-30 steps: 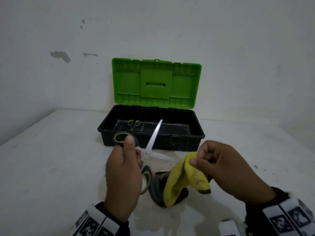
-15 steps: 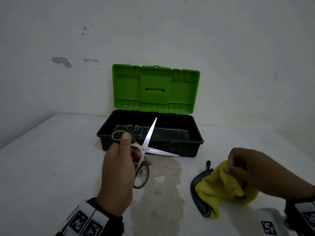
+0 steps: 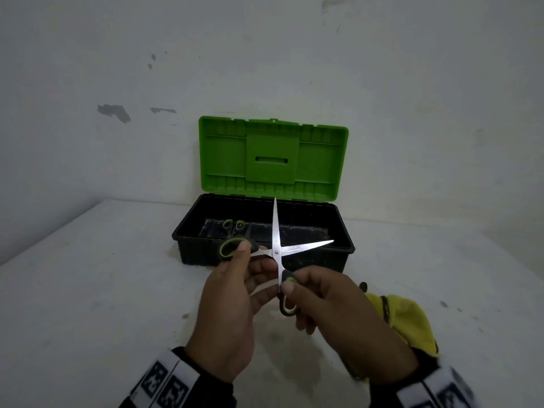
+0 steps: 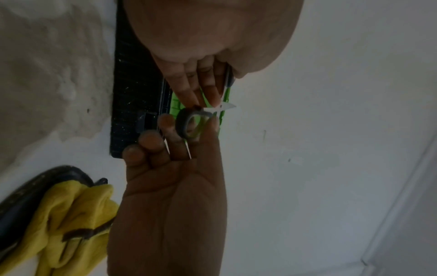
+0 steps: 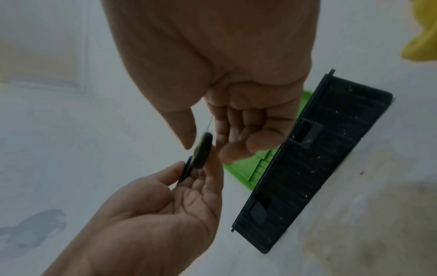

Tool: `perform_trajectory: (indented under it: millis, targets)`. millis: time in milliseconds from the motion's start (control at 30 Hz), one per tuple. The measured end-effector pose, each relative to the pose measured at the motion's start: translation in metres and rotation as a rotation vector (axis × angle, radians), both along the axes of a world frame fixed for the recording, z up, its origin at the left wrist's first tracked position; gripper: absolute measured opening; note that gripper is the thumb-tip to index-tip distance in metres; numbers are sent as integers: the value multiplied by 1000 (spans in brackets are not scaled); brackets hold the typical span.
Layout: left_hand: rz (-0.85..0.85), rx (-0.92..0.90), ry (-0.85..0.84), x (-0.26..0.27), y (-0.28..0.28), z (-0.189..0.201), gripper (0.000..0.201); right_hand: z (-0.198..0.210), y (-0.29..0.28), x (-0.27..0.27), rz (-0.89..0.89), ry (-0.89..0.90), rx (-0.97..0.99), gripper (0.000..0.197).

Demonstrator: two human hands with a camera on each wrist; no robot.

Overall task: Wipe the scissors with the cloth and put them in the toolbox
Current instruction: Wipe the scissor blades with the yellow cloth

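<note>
White table before the toolbox [image 3: 344, 254]: my left hand [image 3: 229, 313] and right hand [image 3: 332, 301] each pinch a handle of the spread scissors [image 3: 276, 251], ready to close them

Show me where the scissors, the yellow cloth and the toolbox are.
scissors [image 3: 277, 252]: head view, on the pivot where the open blades cross.
yellow cloth [image 3: 410, 322]: head view, on its upper fold.
toolbox [image 3: 318, 262]: head view, on the black front wall.

green-lidded black toolbox [image 3: 265, 254], yellow cloth [image 3: 412, 322]
</note>
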State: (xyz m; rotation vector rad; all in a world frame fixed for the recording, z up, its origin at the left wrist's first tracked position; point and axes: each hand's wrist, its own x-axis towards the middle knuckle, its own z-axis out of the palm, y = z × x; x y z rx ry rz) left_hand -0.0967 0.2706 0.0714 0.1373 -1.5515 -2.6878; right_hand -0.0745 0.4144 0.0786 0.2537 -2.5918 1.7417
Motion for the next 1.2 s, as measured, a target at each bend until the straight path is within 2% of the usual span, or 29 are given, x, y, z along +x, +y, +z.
perform_trajectory:
  millis: [67,167,267,467,567,700,900,967,1067,1133,1200]
  targets:
    - [-4,-20,-9,0,-4,-1,31,-3,-5,-3,5,-35,-104,12]
    - [35,-64,-27,-3,-17,-2,20,-4,-6,-4,23,-95,-249,14]
    - [86,-156,0,-8,-34,0,14,-4,0,-6,-6,-118,-315,17]
    - [16,-604,198,-1,-37,2,8,-5,1,-9,-53,-193,-440,21]
    - [-84,-690,196,2,-30,-1,13,-7,-7,-10,-93,-194,-500,19]
    - [-82,-792,231,-2,-25,-7,24,-11,-21,-16,-184,-161,-532,16]
    - [-129,-786,189,0,-27,-11,28,-7,-27,-21,-162,-57,-432,12]
    - [-177,-698,77,-3,-33,-7,33,-3,-22,-23,-126,-1,-382,10]
    - [-250,-469,-166,-13,-39,0,49,2,-17,-26,-85,120,-264,6]
    - [-242,-353,-230,-19,-41,5,51,2,-16,-28,-52,182,-165,7]
    - [-240,-321,-249,-26,-43,8,49,1,-15,-31,-19,247,-76,18]
